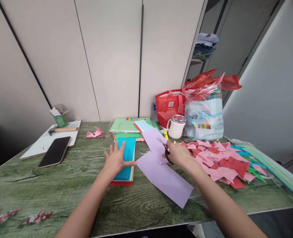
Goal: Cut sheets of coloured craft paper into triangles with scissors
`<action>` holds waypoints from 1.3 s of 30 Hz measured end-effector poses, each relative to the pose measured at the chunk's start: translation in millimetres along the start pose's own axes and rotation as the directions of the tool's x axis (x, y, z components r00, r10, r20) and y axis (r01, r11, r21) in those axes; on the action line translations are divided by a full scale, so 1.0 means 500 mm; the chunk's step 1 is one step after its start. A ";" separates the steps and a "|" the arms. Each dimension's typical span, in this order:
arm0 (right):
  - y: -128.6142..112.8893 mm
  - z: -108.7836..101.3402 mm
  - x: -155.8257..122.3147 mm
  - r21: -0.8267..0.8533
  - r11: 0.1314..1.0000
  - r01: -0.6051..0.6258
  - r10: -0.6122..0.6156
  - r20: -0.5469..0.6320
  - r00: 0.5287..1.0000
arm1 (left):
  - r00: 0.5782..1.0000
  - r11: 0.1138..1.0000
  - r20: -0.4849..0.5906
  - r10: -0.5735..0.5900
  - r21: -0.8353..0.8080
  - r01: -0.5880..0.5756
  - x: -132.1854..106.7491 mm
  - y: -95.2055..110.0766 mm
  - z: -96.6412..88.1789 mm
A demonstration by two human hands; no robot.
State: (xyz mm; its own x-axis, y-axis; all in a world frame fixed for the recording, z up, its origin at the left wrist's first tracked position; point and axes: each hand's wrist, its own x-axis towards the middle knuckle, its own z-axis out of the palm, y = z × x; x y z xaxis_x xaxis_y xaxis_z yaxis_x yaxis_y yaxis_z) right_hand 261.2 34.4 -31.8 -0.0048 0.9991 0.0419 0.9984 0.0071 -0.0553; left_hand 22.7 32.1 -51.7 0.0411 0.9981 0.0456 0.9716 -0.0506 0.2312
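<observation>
My left hand (115, 159) lies with fingers spread on a stack of coloured paper strips (127, 150), blue on top with yellowish and red edges below. Its thumb reaches to the left corner of a purple paper sheet (170, 181). In my right hand (179, 153) is a pair of scissors (166, 152) with black handles, blades pointing up and left. The scissors are over a second purple sheet (152, 140), which partly overlaps the first one. Whether the blades touch the paper I cannot tell.
Folded pink and red paper pieces (223, 162) are heaped at right. Behind stand a white mug (176, 127), a red bag (168, 107) and a clear plastic bag (204, 115). Green paper packs (130, 125) lie at the back. A phone (55, 152) and hammer (63, 129) are at left.
</observation>
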 end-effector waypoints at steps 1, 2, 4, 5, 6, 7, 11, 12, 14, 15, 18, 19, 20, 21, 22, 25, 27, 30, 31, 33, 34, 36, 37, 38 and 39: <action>-0.006 0.002 -0.013 0.009 0.999 0.041 -0.042 0.086 0.995 | 1.000 1.000 0.002 -0.005 0.002 0.005 -0.002 0.003 0.000; -0.011 0.005 -0.024 0.011 0.998 0.061 -0.062 0.145 0.987 | 1.000 1.000 0.004 -0.009 0.006 0.009 -0.004 0.007 0.001; -0.017 0.016 -0.040 -0.003 0.999 0.052 -0.050 0.188 0.981 | 1.000 0.999 0.008 -0.019 0.025 0.019 -0.008 0.014 0.002; -0.017 0.022 -0.045 -0.003 0.999 0.047 -0.046 0.192 0.980 | 1.000 0.999 0.010 -0.026 0.038 0.025 -0.010 0.017 0.002; -0.016 0.027 -0.049 -0.002 0.999 0.045 -0.044 0.192 0.980 | 1.000 0.998 0.011 -0.029 0.051 0.029 -0.012 0.020 0.003; -0.013 0.032 -0.051 0.006 0.999 0.052 -0.052 0.188 0.981 | 0.999 0.998 0.012 -0.031 0.060 0.031 -0.013 0.022 0.004; 0.002 0.042 -0.054 0.083 0.992 0.098 -0.113 0.201 0.973 | 1.000 0.998 0.002 -0.030 0.054 0.029 -0.014 0.021 0.010; 0.005 0.043 -0.055 0.102 0.990 0.097 -0.117 0.210 0.971 | 1.000 0.998 -0.002 -0.031 0.048 0.031 -0.014 0.020 0.011; 0.009 0.043 -0.059 0.135 0.987 0.087 -0.116 0.228 0.967 | 0.999 0.999 -0.011 -0.031 0.040 0.031 -0.013 0.018 0.013; 0.009 0.043 -0.062 0.152 0.985 0.086 -0.120 0.233 0.965 | 0.999 0.999 -0.016 -0.030 0.040 0.031 -0.013 0.017 0.013; 0.009 0.042 -0.073 0.204 0.973 0.106 -0.152 0.222 0.963 | 0.999 0.999 -0.035 -0.013 0.040 0.015 -0.014 0.016 0.014; 0.009 0.042 -0.077 0.217 0.969 0.119 -0.165 0.205 0.965 | 0.999 0.999 -0.038 -0.004 0.035 0.005 -0.014 0.016 0.013; 0.009 0.040 -0.081 0.233 0.963 0.137 -0.183 0.188 0.965 | 0.999 1.000 -0.039 0.005 0.029 -0.004 -0.014 0.016 0.013; 0.010 0.037 -0.085 0.256 0.953 0.159 -0.207 0.172 0.963 | 0.999 1.000 -0.039 0.010 0.021 -0.010 -0.014 0.016 0.013; 0.011 0.032 -0.087 0.293 0.938 0.183 -0.238 0.164 0.957 | 0.999 1.000 -0.037 0.009 0.016 -0.009 -0.014 0.016 0.012; 0.018 0.004 -0.087 0.495 0.828 0.262 -0.371 0.135 0.919 | 0.998 0.999 -0.051 -0.022 0.030 0.023 -0.012 0.016 0.011; 0.024 -0.022 -0.077 0.632 0.720 0.286 -0.434 0.088 0.897 | 0.996 0.996 -0.058 -0.071 0.054 0.075 -0.011 0.015 0.010; 0.031 -0.058 -0.048 0.685 0.632 0.362 -0.350 -0.165 0.922 | 0.989 0.989 -0.034 -0.141 0.047 0.142 -0.011 0.013 0.008; 0.032 -0.066 -0.036 0.700 0.603 0.383 -0.321 -0.227 0.920 | 0.989 0.988 -0.022 -0.148 0.035 0.149 -0.011 0.012 0.007; 0.035 -0.074 -0.013 0.750 0.500 0.432 -0.286 -0.328 0.900 | 0.989 0.989 -0.009 -0.146 0.015 0.146 -0.012 0.011 0.006; 0.035 -0.074 -0.003 0.776 0.441 0.451 -0.254 -0.374 0.892 | 0.990 0.990 -0.010 -0.141 0.010 0.141 -0.012 0.011 0.005; 0.038 -0.070 0.013 0.820 0.344 0.458 -0.183 -0.420 0.889 | 0.991 0.991 -0.025 -0.134 0.008 0.135 -0.013 0.011 0.004; 0.039 -0.066 0.018 0.834 0.311 0.455 -0.146 -0.431 0.890 | 0.990 0.991 -0.035 -0.133 0.011 0.134 -0.013 0.012 0.003; 0.041 -0.063 0.022 0.845 0.288 0.451 -0.116 -0.436 0.892 | 0.990 0.991 -0.043 -0.134 0.015 0.135 -0.013 0.012 0.002; 0.043 -0.059 0.025 0.852 0.272 0.447 -0.094 -0.439 0.894 | 0.989 0.990 -0.045 -0.138 0.021 0.139 -0.013 0.013 0.002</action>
State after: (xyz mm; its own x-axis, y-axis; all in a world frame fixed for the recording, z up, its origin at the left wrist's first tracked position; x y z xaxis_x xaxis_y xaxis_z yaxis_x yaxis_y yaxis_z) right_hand 284.1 46.1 -2.9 -0.0735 0.8740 0.4803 0.2217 0.4839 -0.8466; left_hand 29.0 25.4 -51.3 -0.1040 0.9930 0.0568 0.9725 0.0896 0.2151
